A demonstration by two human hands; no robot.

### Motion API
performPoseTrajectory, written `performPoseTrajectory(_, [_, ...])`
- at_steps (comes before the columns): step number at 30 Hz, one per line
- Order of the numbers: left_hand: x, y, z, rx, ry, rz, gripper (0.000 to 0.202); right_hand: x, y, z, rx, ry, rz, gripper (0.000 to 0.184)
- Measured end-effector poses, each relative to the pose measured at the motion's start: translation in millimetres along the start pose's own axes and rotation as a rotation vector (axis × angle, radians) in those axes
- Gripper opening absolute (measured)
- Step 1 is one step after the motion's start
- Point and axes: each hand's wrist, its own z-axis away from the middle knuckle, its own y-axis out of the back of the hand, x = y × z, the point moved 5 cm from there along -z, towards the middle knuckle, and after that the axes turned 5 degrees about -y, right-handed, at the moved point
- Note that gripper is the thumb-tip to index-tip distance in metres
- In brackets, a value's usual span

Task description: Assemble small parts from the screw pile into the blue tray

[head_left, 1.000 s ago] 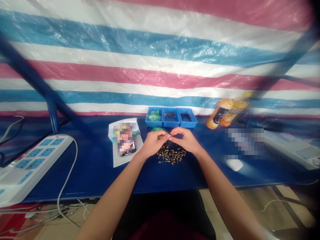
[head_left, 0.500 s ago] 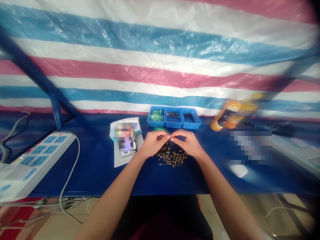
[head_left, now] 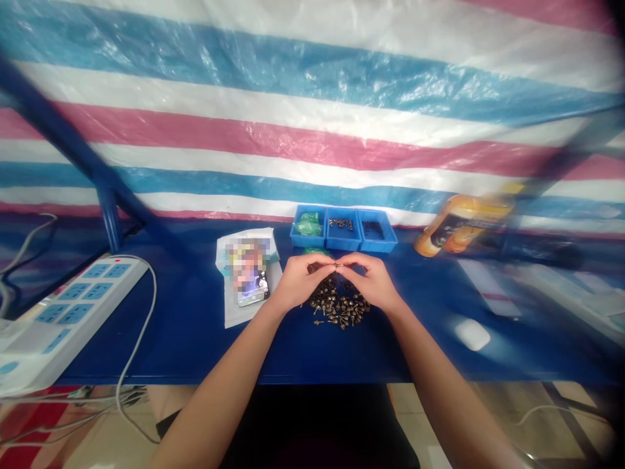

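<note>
My left hand (head_left: 306, 280) and my right hand (head_left: 367, 279) meet at the fingertips, thumb and forefinger of each pinched together. Between them a small metal part (head_left: 339, 265) barely shows; its exact shape is too small to make out. Right below the hands lies a loose pile of small brass-coloured and dark metal parts (head_left: 342, 309), screw-like with thick heads, partly covered by my fingers. Behind the hands a bit of green plastic bag (head_left: 315, 251) peeks out. Farther back, three joined blue bins (head_left: 375, 245) hold a green bag, small shiny metal pieces and small dark pieces.
To the left, a lit phone (head_left: 254, 294) rests on a white packet (head_left: 234, 316), near a large power strip (head_left: 73, 306) with a loose cable. At the right are orange bottles (head_left: 442, 228) lying tilted, a white rounded case (head_left: 472, 333) and a blurred clear box (head_left: 571, 299).
Both hands stay together at nearly the same spot over the pile, fingertips shifted slightly, and more of the small metal part shows between them. The camera view has tilted slightly.
</note>
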Motion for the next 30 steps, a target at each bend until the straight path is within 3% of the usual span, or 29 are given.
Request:
performPoseTrajectory(9, [-3, -3.3, 0, 0.028, 0.017, 0.172, 0.027, -9, 1, 3, 0.055, 0.08, 0.026, 0.017])
performPoseTrajectory(17, [-1, -3.8, 0, 0.06, 0.044, 0.101, 0.032, 4, 1, 2, -0.013, -0.151, 0.032, 0.047])
performPoseTrajectory(21, [-6, -1.4, 1, 0.1, 0.065, 0.053, 0.032, 16, 0, 1, -0.019, -0.255, -0.029, 0.052])
performPoseTrajectory(26, [-10, -0.2, 0, 0.114, 0.066, 0.002, 0.032, 28, 6, -5, 0.164, -0.286, -0.2, 0.039])
performPoseTrajectory(30, [-12, -0.3, -1, 0.114, 0.064, -0.014, 0.032, 36, 12, -8, 0.226, -0.321, -0.223, 0.052])
